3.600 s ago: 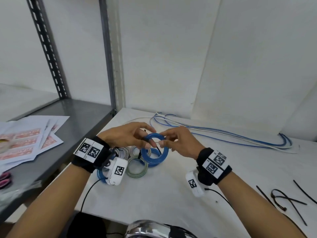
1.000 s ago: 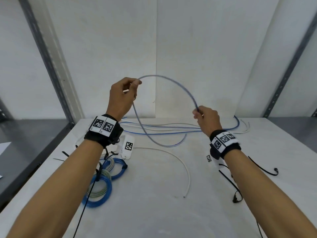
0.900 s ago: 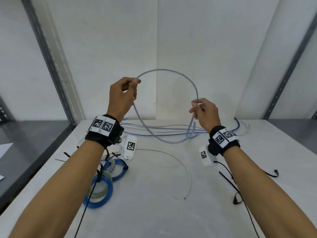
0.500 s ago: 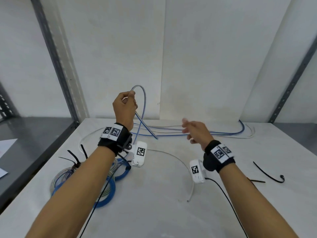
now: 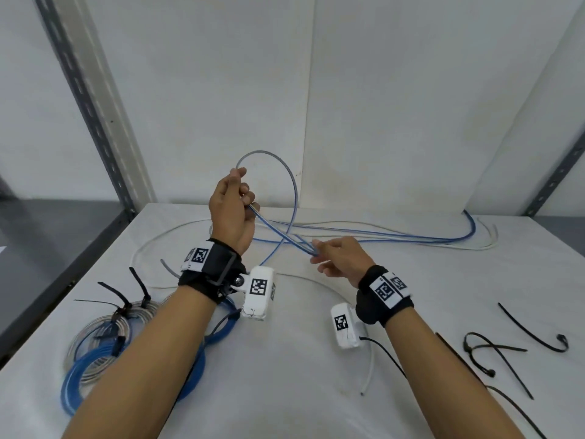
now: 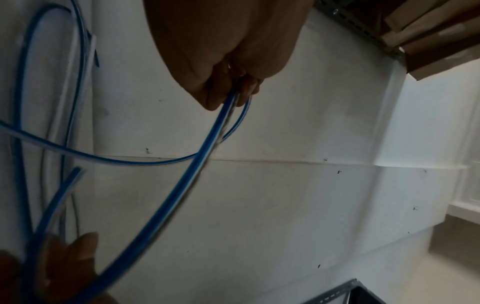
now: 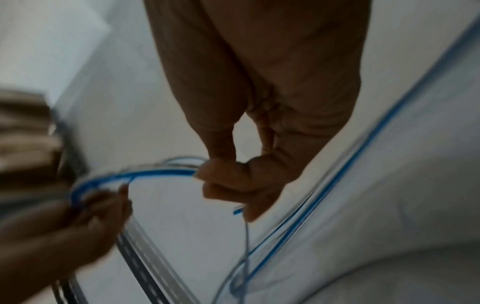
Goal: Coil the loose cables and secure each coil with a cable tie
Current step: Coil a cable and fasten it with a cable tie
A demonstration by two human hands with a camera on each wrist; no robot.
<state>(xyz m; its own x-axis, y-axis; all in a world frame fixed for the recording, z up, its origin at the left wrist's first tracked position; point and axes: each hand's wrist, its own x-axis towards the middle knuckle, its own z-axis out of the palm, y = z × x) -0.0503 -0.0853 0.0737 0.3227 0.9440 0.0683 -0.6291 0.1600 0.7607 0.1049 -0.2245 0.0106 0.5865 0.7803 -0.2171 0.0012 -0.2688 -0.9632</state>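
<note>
My left hand [image 5: 234, 201] is raised above the white table [image 5: 300, 369] and grips a loop of blue-and-grey cable [image 5: 294, 191]; the left wrist view shows the strands [image 6: 221, 123] leaving its curled fingers. Lower and to the right, my right hand [image 5: 335, 256] pinches the same cable's strands where they cross [image 7: 155, 171]. The rest of this cable [image 5: 411, 237] trails loose along the back of the table. Finished coils, blue [image 5: 76, 372] and grey [image 5: 104, 324], lie at the front left with black ties [image 5: 123, 299] on them.
Loose black cable ties [image 5: 493, 356] lie at the right of the table. A thin white cable [image 5: 164, 239] curves across the middle. Grey shelf posts [image 5: 91, 99] flank the table, and a grey shelf [image 5: 41, 236] adjoins it on the left.
Half a second ago my right hand was off the cable with fingers spread; now it pinches the strands below my left hand. The loop held in my left hand has grown wider.
</note>
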